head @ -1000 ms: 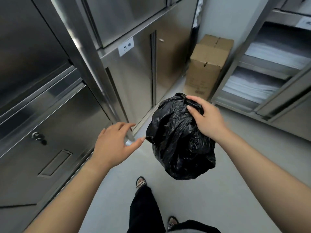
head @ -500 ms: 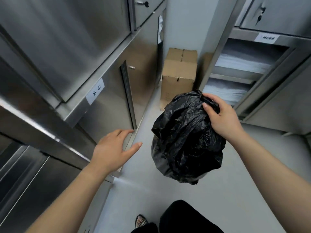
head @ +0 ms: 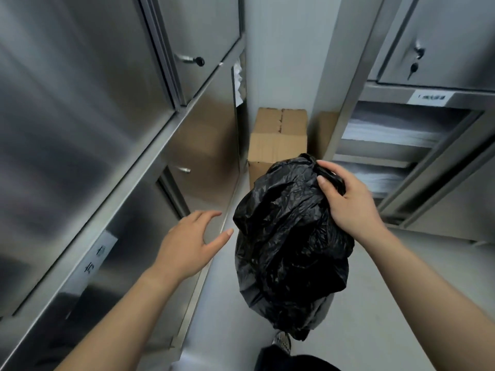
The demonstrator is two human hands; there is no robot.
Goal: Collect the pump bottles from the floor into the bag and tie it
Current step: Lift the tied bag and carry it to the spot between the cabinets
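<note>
Your right hand (head: 348,202) grips the gathered top of the black bag (head: 289,250), which hangs full above the floor (head: 401,303). Your left hand (head: 187,247) hovers beside it, fingers loose, holding nothing, near the steel cabinet (head: 80,129).

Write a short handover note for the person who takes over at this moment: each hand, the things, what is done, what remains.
Right hand: grips the bunched neck of the crumpled black plastic bag, which hangs bulging above the pale grey floor.
Left hand: open, holds nothing, beside the bag, not touching it.
Pump bottles: none visible on the floor in view; the opaque bag hides its contents.
Done: collecting seems finished, judging by the bulging bag.
Left: no knot is visible under the right hand; check, and tie the neck if needed.
</note>
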